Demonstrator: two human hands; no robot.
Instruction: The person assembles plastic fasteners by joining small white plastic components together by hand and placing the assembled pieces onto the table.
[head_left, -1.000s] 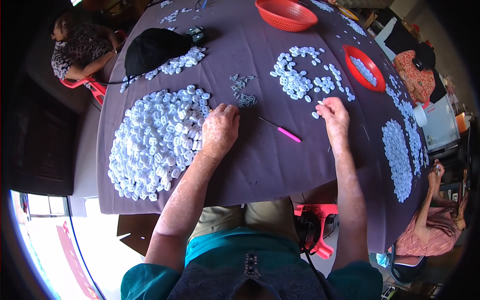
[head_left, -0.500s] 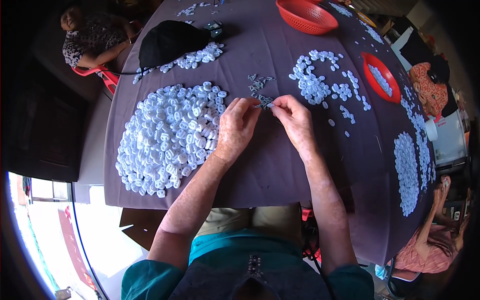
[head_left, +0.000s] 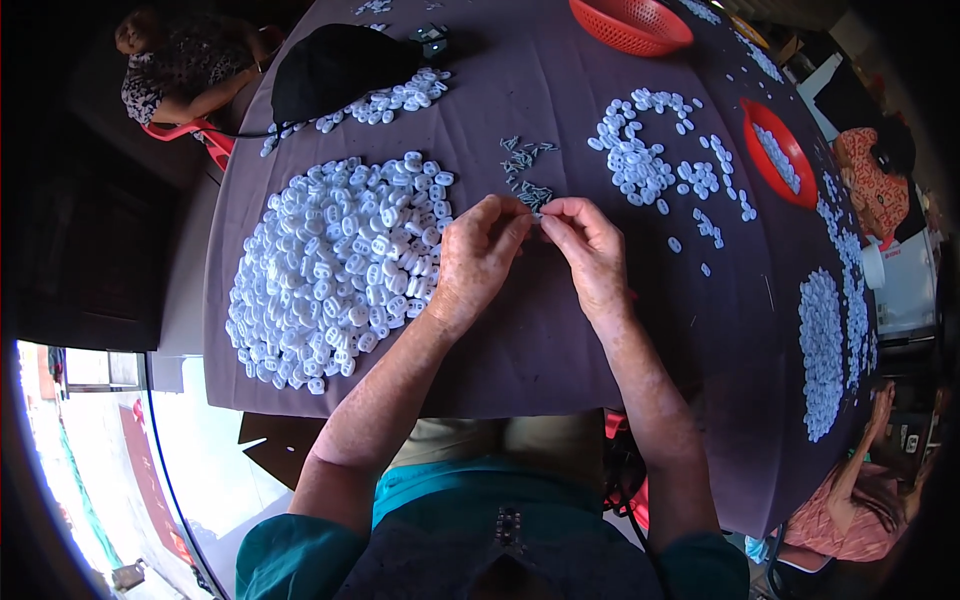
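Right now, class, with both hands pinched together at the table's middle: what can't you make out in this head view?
- The piece between the left hand and right hand: too small, covered by fingertips.
- The small grey parts: too tiny to tell their shape.
- The far red basket: cut off by the top edge.
- The pile of white pieces: details blurred.

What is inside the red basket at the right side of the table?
The red basket holds a strip of small white pieces lying along its middle, like the white pieces spread on the purple table. Its near rim hides whatever lies against that wall.
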